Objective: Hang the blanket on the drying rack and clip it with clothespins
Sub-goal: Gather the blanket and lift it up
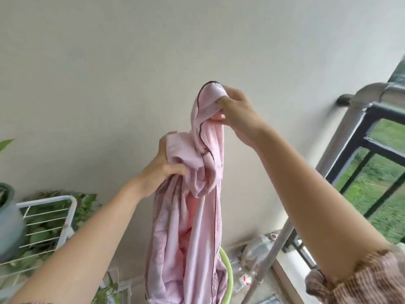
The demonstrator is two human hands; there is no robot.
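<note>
Balcony wall fills my view. The pink blanket (171,238) hangs bunched, well clear of the white drying rack (47,200). My right hand (238,115) pinches its piped hem high; my left hand (160,170) grips a fold lower. I should spread them along that hem before draping.

The blanket (175,238) hangs before the wall (131,62), drying rack (73,207) to its left, railing (383,110) to its right.
</note>
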